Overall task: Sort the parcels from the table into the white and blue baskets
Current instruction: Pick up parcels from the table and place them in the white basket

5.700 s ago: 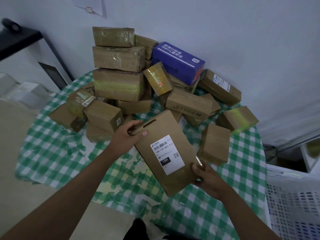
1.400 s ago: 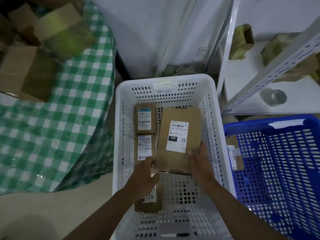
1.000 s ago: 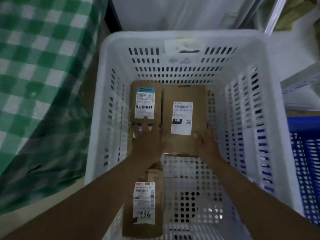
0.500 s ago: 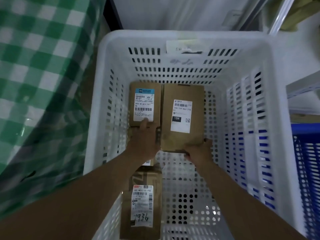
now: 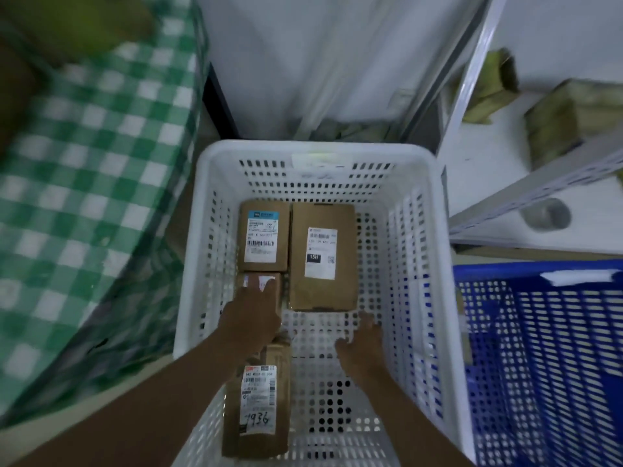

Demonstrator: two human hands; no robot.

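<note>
Both hands have let go of the 15H parcel [image 5: 323, 257], now flat at the white basket's [image 5: 435, 251] twelve o'clock end: right hand [image 5: 362, 342] spread and empty, left hand [image 5: 251, 315] resting flat-fingered on a smaller parcel [image 5: 258, 281], so another fetch is due.

Inside the white basket [image 5: 435, 264], the left side is taken by three parcels [image 5: 263, 235] in a row, with a larger parcel [image 5: 323, 257] beside; bare floor is left at near right.

White metal shelf [image 5: 539, 190] at right: metal cup [image 5: 546, 214] beside its slotted rail, crumpled brown wrappings [image 5: 556, 126] behind. Clear plastic sheet [image 5: 337, 62] hangs against wall.
</note>
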